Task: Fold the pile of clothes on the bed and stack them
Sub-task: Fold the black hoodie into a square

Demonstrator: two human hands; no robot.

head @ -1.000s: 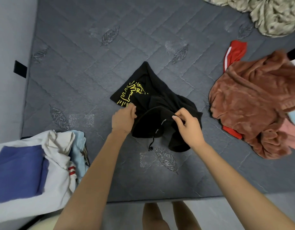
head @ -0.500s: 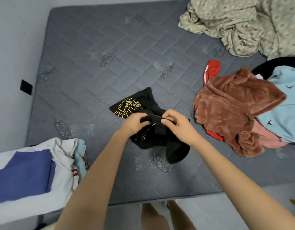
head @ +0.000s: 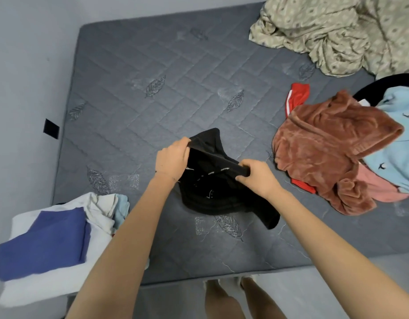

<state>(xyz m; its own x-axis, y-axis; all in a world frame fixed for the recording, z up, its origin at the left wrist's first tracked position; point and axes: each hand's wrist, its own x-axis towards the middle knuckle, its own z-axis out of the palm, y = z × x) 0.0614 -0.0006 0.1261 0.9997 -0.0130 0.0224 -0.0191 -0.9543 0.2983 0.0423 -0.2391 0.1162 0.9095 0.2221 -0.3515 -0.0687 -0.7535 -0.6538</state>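
1. Stack of folded clothes (head: 42,242), blue on white, lies at the bed's near left corner.
2. Left hand (head: 172,158) and right hand (head: 256,178) each grip an edge of the black garment (head: 212,194), fingers curled round the cloth, stretching it between them over the bed (head: 152,107); its lower part hangs down.
3. Unfolded pile (head: 325,153), brown fleece on top, sits to the right.
4. Beige blanket (head: 325,31) lies crumpled at the far right.

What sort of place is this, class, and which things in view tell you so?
Most likely a bedroom: a bare quilted grey mattress against a wall, a crumpled bedsheet at its far corner, and loose clothes heaped on it.
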